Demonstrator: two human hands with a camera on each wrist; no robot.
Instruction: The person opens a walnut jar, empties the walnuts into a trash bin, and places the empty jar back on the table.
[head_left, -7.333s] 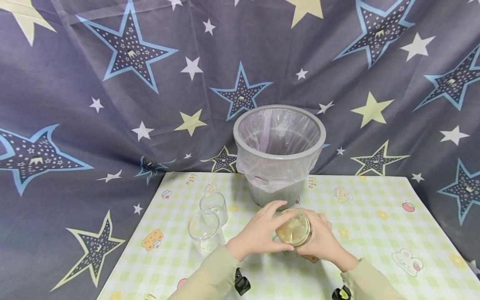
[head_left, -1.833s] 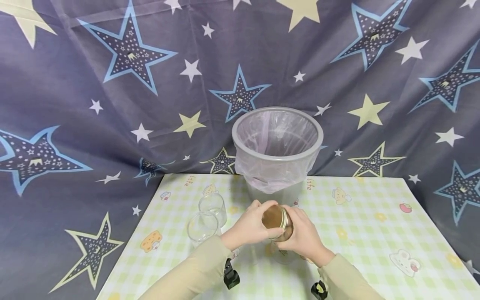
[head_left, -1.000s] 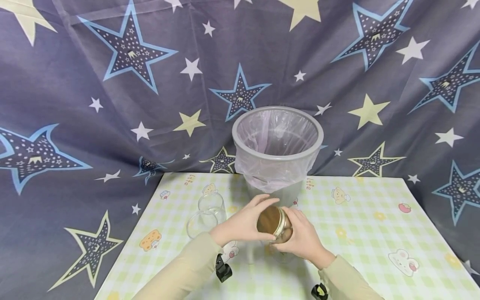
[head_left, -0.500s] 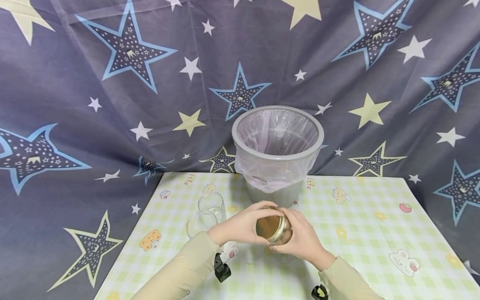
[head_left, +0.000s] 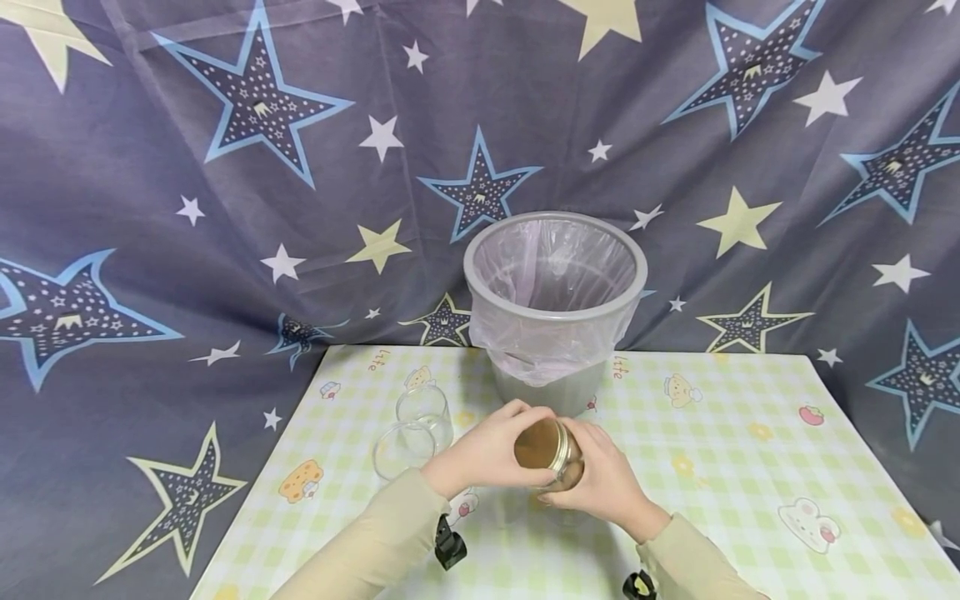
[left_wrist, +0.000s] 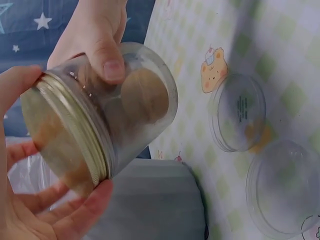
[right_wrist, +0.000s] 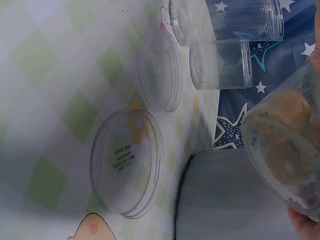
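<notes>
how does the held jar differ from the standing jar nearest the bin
The held jar is tilted; the standing jar is upright. The held jar has a gold lid; the standing jar shows none. The held jar contains round brown things; the standing jar looks empty. Both have clear walls.

Jar [left_wrist: 132, 122] is walled in smooth, glossy plastic; lid [left_wrist: 62, 132] rimmed in ridged metal; bin [head_left: 555, 315] lined with crinkled film [head_left: 547, 346].
</notes>
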